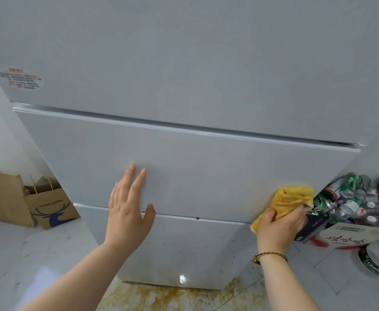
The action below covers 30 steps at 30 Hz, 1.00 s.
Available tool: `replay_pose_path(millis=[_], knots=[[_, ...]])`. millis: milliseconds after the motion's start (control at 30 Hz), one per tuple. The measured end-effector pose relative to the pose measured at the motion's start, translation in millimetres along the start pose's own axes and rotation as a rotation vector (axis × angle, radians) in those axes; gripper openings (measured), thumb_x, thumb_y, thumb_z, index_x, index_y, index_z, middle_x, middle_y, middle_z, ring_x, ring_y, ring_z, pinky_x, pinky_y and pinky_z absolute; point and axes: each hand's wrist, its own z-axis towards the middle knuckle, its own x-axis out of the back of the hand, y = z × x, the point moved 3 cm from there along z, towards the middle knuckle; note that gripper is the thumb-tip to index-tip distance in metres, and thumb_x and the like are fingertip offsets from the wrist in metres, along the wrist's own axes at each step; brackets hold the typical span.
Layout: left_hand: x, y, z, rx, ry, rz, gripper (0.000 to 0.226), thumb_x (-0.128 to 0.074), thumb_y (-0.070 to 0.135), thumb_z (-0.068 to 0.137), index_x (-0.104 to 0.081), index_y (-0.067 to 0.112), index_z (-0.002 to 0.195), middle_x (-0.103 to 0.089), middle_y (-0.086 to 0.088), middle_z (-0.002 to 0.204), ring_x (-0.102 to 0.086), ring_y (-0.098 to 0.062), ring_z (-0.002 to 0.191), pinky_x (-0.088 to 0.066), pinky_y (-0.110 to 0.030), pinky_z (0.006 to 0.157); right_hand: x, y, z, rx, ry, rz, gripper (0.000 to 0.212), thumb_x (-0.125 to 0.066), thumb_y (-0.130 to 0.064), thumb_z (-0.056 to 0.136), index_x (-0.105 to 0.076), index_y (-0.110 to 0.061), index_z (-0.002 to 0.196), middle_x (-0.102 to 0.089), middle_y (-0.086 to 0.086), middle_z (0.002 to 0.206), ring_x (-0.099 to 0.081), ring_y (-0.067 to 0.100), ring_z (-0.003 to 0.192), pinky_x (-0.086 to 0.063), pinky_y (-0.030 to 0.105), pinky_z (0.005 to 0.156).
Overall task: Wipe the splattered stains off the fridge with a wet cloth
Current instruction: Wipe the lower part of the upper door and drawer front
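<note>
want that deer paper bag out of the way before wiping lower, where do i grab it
Take the paper bag by its looped handle, coming down from above. It stands upright on the floor with the handle sticking up over the open top. The left hand holds nothing; the right hand holds the cloth.

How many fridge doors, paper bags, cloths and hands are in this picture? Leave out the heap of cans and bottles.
Fridge doors: 3, the upper door, the middle door, the lower door
Paper bags: 2, the plain bag, the deer-print bag
Cloths: 1, the yellow cloth
Hands: 2, the left hand, the right hand
Total: 8
</note>
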Motion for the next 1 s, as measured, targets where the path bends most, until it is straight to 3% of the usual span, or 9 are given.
replay_pose_path(millis=[67,133,267,333,400,467,567,833,1000], knots=[[6,-15,-8,0.233,0.010,-0.124,0.056,-0.058,-0.002,0.082,-0.039,0.006,0.134,-0.034,-0.015,0.143,-0.025,-0.028,0.134,-0.015,-0.030,0.108,0,3,-6,-0.047,-0.007,0.015,0.047,-0.052,0.009,0.081,-0.038,0.011,0.125,-0.042,0.030,0.124,-0.041,0.044,0.116,-0.038,0.050,0.097],[12,-39,-14,0.465,0.047,-0.179,0.050,-0.057,-0.004,0.082,-0.042,0.002,0.130,-0.037,-0.017,0.137,-0.029,-0.030,0.130,-0.021,-0.037,0.109,-1,5,-13,-0.089,-0.032,0.024,0.048,-0.052,0.010,0.081,-0.038,0.009,0.127,-0.040,0.028,0.128,-0.044,0.043,0.114,-0.040,0.047,0.093],[23,-105,-22,0.946,0.082,-0.224,0.060,-0.055,0.002,0.083,-0.031,0.006,0.138,-0.029,-0.015,0.142,-0.028,-0.031,0.131,-0.027,-0.048,0.108,-7,3,-35,-0.163,-0.075,0.031,0.057,-0.052,0.009,0.081,-0.032,0.006,0.134,-0.027,0.022,0.143,-0.041,0.041,0.120,-0.040,0.043,0.092],[24,-133,-22,1.050,0.009,-0.289,0.071,-0.056,0.002,0.084,-0.019,0.010,0.144,-0.021,-0.010,0.149,-0.023,-0.031,0.136,-0.027,-0.050,0.108,-10,-1,-48,-0.198,-0.068,0.045,0.058,-0.052,0.010,0.081,-0.031,0.005,0.135,-0.025,0.022,0.144,-0.037,0.038,0.126,-0.037,0.040,0.097],[23,-150,-17,1.041,-0.105,-0.369,0.074,-0.054,-0.003,0.085,-0.013,0.013,0.146,-0.021,-0.006,0.151,-0.022,-0.031,0.137,-0.027,-0.046,0.108,-14,-4,-60,-0.228,-0.054,0.051,0.059,-0.052,0.009,0.081,-0.031,0.003,0.136,-0.027,0.021,0.144,-0.036,0.037,0.128,-0.035,0.041,0.100],[22,-160,-10,0.991,-0.211,-0.432,0.066,-0.049,-0.011,0.085,-0.024,0.011,0.142,-0.035,-0.004,0.140,-0.031,-0.033,0.131,-0.032,-0.041,0.099,-18,-8,-71,-0.250,-0.081,0.059,0.060,-0.052,0.008,0.080,-0.031,0.000,0.137,-0.031,0.019,0.142,-0.038,0.036,0.127,-0.035,0.041,0.101],[17,-174,-1,0.992,-0.306,-0.488,0.060,-0.048,-0.014,0.084,-0.032,0.008,0.137,-0.042,-0.014,0.137,-0.038,-0.033,0.126,-0.033,-0.043,0.100,-20,-16,-87,-0.273,-0.165,0.062,0.060,-0.053,0.007,0.081,-0.034,-0.005,0.137,-0.042,0.017,0.137,-0.044,0.033,0.122,-0.036,0.036,0.098],[11,-203,3,0.897,-0.347,-0.418,0.039,-0.059,0.000,0.084,-0.047,-0.002,0.121,-0.054,-0.019,0.123,-0.049,-0.032,0.109,-0.036,-0.033,0.083,-17,-27,-128,-0.305,-0.312,0.029,0.063,-0.054,0.004,0.083,-0.033,-0.013,0.139,-0.050,0.013,0.131,-0.048,0.031,0.117,-0.037,0.038,0.096],[10,-219,4,0.771,-0.398,-0.376,0.030,-0.064,0.009,0.083,-0.056,0.002,0.111,-0.059,-0.013,0.107,-0.052,-0.028,0.096,-0.037,-0.033,0.077,-31,-34,-158,-0.296,-0.338,0.010,0.059,-0.055,0.003,0.081,-0.039,-0.013,0.135,-0.051,0.012,0.129,-0.049,0.030,0.115,-0.037,0.034,0.092]])
